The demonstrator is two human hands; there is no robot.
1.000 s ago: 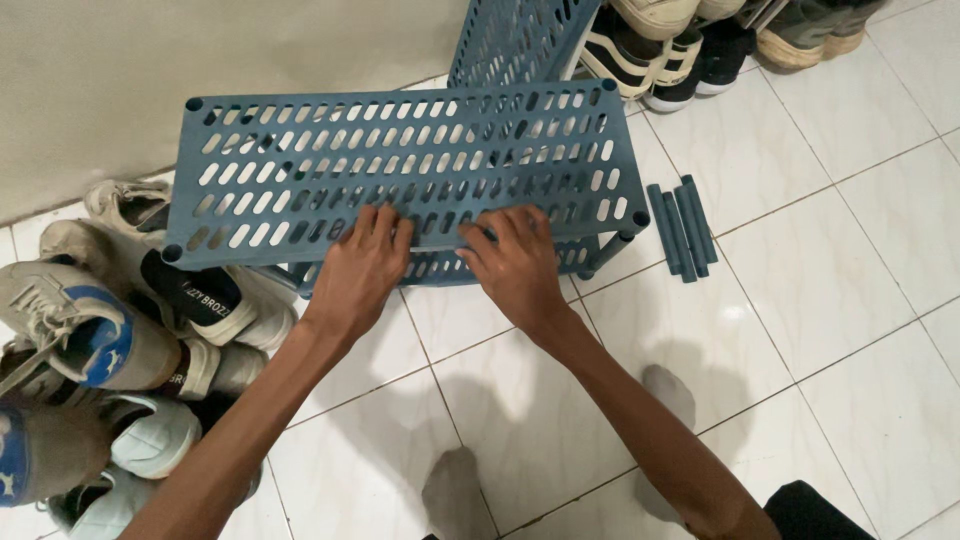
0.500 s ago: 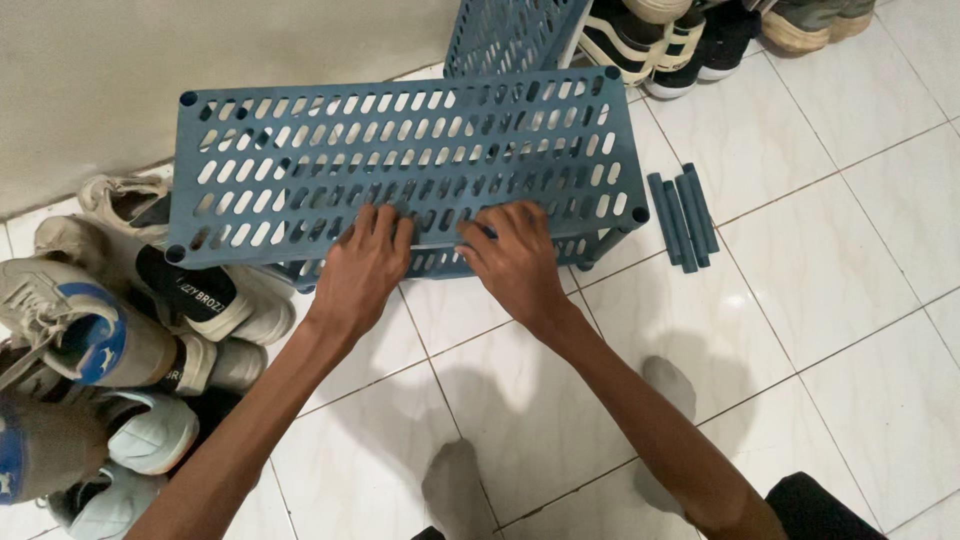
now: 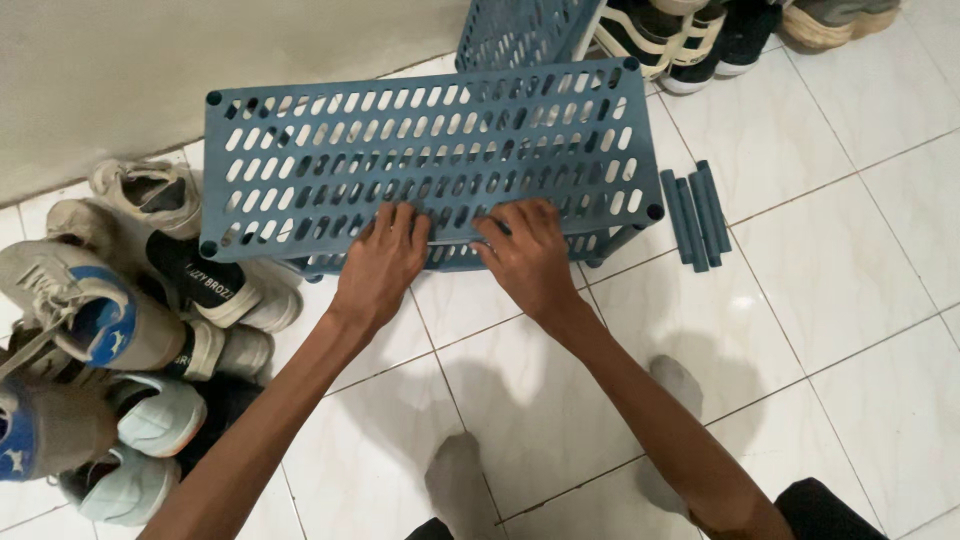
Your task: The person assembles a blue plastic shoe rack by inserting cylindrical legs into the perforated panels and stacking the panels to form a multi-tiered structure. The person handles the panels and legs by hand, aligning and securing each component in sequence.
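- Currently the left hand (image 3: 378,268) and right hand (image 3: 530,258) are pressing spread, flat fingers on the near edge of the blue slotted plastic shelf panel (image 3: 430,150), gripping nothing.
- That panel is sitting atop a lower blue shelf (image 3: 450,262), near the wall.
- Uneven pressing is risking a corner post popping loose.
- Piled sneakers (image 3: 110,330) are crowding the left; loose blue tubes (image 3: 695,212) are lying right, with open white tile floor (image 3: 850,300) beyond.
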